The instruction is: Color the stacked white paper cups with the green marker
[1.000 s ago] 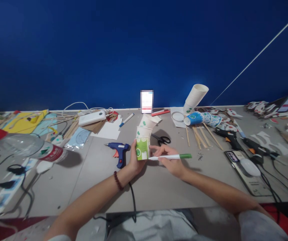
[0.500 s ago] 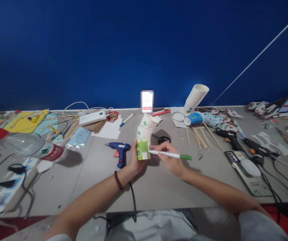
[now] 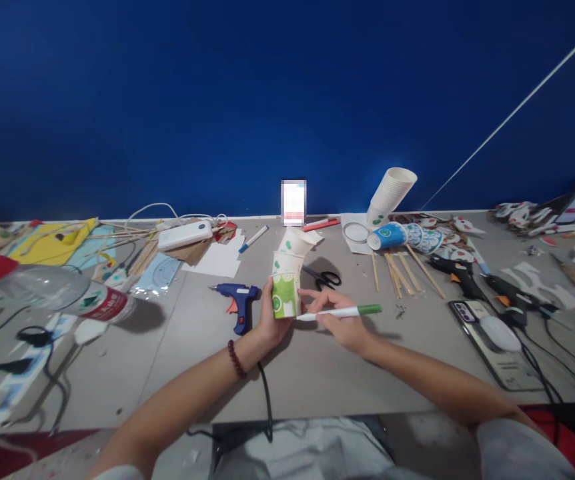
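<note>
My left hand (image 3: 269,319) grips a paper cup (image 3: 285,295) that is partly coloured green, holding it upright on the grey table (image 3: 207,360). More white cups with green spots (image 3: 290,257) are stacked out of its top, leaning back. My right hand (image 3: 340,325) holds a green marker (image 3: 342,312) nearly level, its tip touching the lower right side of the cup. A beaded bracelet (image 3: 235,360) sits on my left wrist.
A blue glue gun (image 3: 237,298) lies just left of the cup, black scissors (image 3: 323,277) behind it. A water bottle (image 3: 47,291) lies at the left; a stack of white cups (image 3: 391,192), blue cups (image 3: 401,235), wooden sticks, black glue guns (image 3: 472,280) and a phone (image 3: 492,340) are on the right.
The marker dipped lower along the cup's side and levelled out again, after being raised higher half a second ago. My left hand kept the cup still.
</note>
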Demonstrator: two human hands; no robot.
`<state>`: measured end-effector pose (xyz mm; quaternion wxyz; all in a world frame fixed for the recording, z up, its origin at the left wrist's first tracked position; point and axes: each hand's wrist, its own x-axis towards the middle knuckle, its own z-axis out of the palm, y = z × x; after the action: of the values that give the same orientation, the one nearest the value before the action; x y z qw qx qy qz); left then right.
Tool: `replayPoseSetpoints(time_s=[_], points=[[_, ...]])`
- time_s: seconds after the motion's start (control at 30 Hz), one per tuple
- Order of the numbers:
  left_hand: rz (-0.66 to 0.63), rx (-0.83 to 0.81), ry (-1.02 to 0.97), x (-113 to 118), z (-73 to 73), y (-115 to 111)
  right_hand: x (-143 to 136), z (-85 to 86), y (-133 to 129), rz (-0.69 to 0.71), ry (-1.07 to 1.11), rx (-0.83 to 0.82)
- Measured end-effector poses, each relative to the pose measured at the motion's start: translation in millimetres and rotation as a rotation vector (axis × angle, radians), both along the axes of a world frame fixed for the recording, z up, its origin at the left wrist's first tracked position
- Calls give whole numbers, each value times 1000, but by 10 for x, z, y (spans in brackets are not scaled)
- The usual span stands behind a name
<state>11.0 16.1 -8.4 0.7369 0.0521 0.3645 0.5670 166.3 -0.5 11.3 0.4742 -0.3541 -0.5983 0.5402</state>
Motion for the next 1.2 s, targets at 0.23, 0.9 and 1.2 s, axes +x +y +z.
replayPoseSetpoints(time_s=[0.23, 0.9, 1.2], points=[[-79, 50, 41, -12, 32, -8, -30, 5, 17, -46, 40, 10], [-67, 27, 21, -4, 44, -13, -28, 12, 9, -50, 16, 20], [-71, 32, 25, -13, -5, -10, -46, 61, 8, -54, 4, 13]])
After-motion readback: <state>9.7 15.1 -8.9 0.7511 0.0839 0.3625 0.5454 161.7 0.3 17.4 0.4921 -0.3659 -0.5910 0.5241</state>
